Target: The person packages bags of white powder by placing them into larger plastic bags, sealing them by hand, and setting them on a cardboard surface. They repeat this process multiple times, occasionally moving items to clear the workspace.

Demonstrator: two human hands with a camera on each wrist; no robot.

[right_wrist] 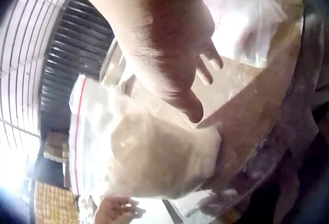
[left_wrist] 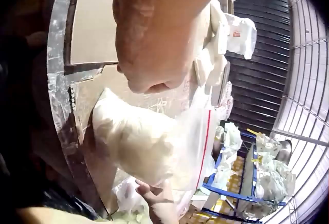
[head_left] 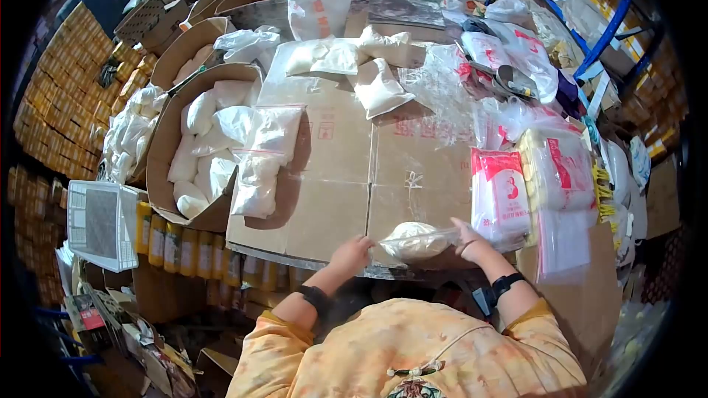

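Note:
A clear zip bag of white powder (head_left: pixel 414 241) stands at the table's near edge, between both hands. A red strip runs along its top edge in both wrist views. The left hand (head_left: pixel 352 253) is just left of the bag, fingers loosely bent; in the left wrist view the same hand (left_wrist: pixel 154 54) shows nothing held. At the bag's right end is the right hand (head_left: pixel 469 240). In the right wrist view that hand (right_wrist: pixel 172 64) has its thumb and fingers spread apart beside the powder bag (right_wrist: pixel 159 154).
Filled powder bags (head_left: pixel 265 151) lie by a cardboard box (head_left: pixel 164 177) on the left. More powder bags (head_left: pixel 380 88) rest farther back on the cardboard-covered table (head_left: pixel 332 199). Stacked pink-and-white packages (head_left: pixel 500 195) and a metal scoop (head_left: pixel 516 81) are on the right. A white basket (head_left: pixel 103 225) stands left.

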